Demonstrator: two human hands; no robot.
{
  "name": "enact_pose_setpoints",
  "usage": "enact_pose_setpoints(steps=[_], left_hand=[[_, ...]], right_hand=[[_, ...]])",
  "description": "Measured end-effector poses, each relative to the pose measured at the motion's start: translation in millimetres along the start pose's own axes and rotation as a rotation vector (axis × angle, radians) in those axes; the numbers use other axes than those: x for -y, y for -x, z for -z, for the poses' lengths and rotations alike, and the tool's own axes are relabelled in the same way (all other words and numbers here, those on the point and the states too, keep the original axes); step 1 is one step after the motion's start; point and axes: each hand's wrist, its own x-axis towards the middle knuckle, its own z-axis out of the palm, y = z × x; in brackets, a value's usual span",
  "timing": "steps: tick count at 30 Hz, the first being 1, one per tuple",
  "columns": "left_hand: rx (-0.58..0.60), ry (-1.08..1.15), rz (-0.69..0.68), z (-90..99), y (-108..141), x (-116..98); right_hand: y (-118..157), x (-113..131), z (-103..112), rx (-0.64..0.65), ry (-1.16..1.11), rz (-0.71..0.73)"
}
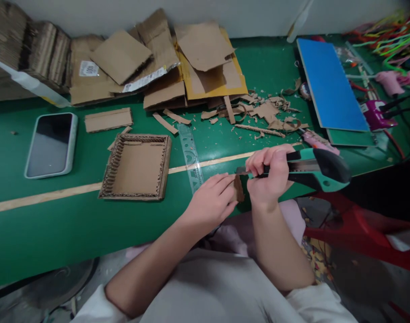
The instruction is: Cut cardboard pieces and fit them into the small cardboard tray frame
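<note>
Knife trimming a cardboard scrap at the table's near edge.

Head view: the left hand (213,199) pinches a small cardboard piece (239,188) just past the near edge of the table (39,233), fingers closed on it. The right hand (270,175) is wrapped around a green-and-black knife (312,168), its blade touching the piece's top. A finished-looking cardboard tray (136,167) sits mid-table beside a clear ruler (191,157), so part of the build seems done. A phone (51,144) lies toward the left edge; flat cardboard sheets (157,67) are piled along the far edge, with scraps (265,112) beside them and a blue board (329,85) near the right corner.
</note>
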Motion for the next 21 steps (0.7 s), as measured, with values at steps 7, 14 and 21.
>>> enact_pose_setpoints(steps=[7,14,21], left_hand=[[-0.014,-0.007,-0.007,0.3,-0.5,0.0],[-0.003,-0.004,-0.002,0.5,0.2,-0.2],[0.013,0.009,0.010,0.9,-0.4,-0.2]], right_hand=[[3.0,-1.7,0.0,0.010,0.057,0.006],[4.8,-2.1,0.3,0.014,0.075,0.005],[11.9,-9.8,3.3,-0.014,0.248,0.052]])
